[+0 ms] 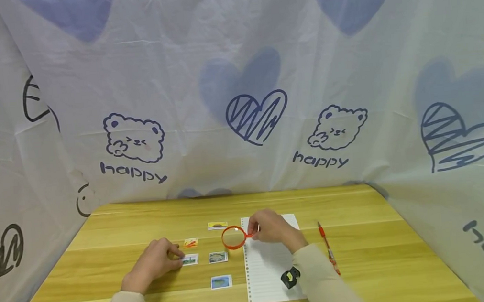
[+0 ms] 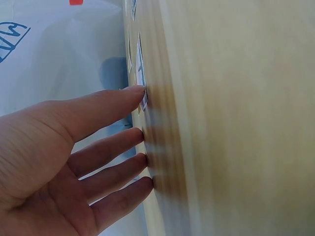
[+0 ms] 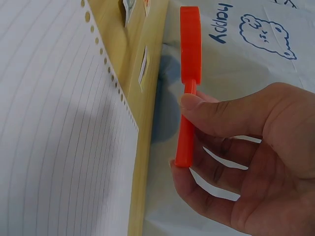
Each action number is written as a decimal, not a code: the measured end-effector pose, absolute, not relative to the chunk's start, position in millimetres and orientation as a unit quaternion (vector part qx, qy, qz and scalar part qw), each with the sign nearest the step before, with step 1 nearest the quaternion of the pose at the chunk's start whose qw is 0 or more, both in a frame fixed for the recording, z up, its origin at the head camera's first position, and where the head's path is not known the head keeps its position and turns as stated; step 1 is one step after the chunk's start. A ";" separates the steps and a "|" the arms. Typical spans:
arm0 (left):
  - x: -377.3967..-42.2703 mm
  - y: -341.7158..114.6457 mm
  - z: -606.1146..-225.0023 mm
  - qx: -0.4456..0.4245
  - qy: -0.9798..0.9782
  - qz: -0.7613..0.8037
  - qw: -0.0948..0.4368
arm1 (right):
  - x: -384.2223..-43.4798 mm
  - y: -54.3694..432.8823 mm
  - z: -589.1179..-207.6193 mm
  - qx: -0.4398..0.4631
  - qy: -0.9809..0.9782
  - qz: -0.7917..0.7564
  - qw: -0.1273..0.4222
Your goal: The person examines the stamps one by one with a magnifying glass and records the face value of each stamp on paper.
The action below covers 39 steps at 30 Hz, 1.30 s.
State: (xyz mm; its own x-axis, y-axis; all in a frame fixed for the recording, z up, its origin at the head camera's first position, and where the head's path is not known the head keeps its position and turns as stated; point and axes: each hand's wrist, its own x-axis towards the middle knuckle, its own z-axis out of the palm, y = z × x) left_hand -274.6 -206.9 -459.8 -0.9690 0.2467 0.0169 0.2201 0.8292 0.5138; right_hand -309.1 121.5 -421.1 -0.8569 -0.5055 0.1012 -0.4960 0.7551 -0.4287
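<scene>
hands apart, right hand (image 1: 272, 227) pinching red magnifier (image 1: 234, 238) by its handle, lens raised beside paper (image 1: 270, 278), left hand (image 1: 156, 260) loose-fingered, thumb touching picture card (image 1: 191, 259), pen (image 1: 328, 246) right of paper

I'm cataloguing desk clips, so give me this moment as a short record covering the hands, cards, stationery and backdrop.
left hand: thumb touching a green-and-white picture card
right hand: gripping a red magnifying glass by its handle, raised above the wood-grain tabletop
other cards: yellow card, orange-and-yellow card, grey-green card, blue card
stationery: lined loose-leaf sheet; red pen to its right
backdrop: white drape printed with hearts, bears and "happy"
</scene>
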 end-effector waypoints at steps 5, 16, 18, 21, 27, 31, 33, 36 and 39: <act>-275.7 -207.0 -460.8 0.121 0.957 0.264 0.024 | -309.6 109.4 -421.4 -0.285 0.932 -0.222 0.004; -275.7 -207.7 -461.7 0.122 0.956 0.266 0.024 | -307.5 85.3 -424.1 -0.278 0.936 -0.214 0.025; -275.3 -207.7 -461.5 0.123 0.956 0.266 0.023 | -306.8 81.8 -424.9 -0.278 0.936 -0.213 0.024; -274.7 -207.6 -460.9 0.123 0.956 0.266 0.024 | -305.9 76.6 -426.1 -0.277 0.936 -0.213 0.024; -274.2 -206.3 -459.6 0.128 0.955 0.268 0.023 | -304.0 67.4 -429.1 -0.275 0.936 -0.218 0.028; -275.0 -205.3 -459.1 0.132 0.954 0.270 0.020 | -303.0 61.7 -431.0 -0.280 0.935 -0.215 0.026; -275.3 -205.1 -459.0 0.135 0.953 0.270 0.018 | -302.3 58.7 -432.2 -0.279 0.936 -0.212 0.027; -275.2 -205.4 -459.6 0.138 0.953 0.269 0.018 | -300.9 53.9 -434.1 -0.277 0.937 -0.209 0.031; -274.4 -206.5 -460.4 0.133 0.954 0.268 0.023 | -299.4 48.9 -436.4 -0.279 0.938 -0.205 0.032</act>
State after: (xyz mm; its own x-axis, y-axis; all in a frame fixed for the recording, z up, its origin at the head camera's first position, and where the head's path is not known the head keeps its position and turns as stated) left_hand -274.4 -206.5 -460.4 -0.9633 0.2668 0.0283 0.2425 0.8210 0.5168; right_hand -299.4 48.9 -436.4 -0.8426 -0.5358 0.0540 -0.5094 0.7605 -0.4026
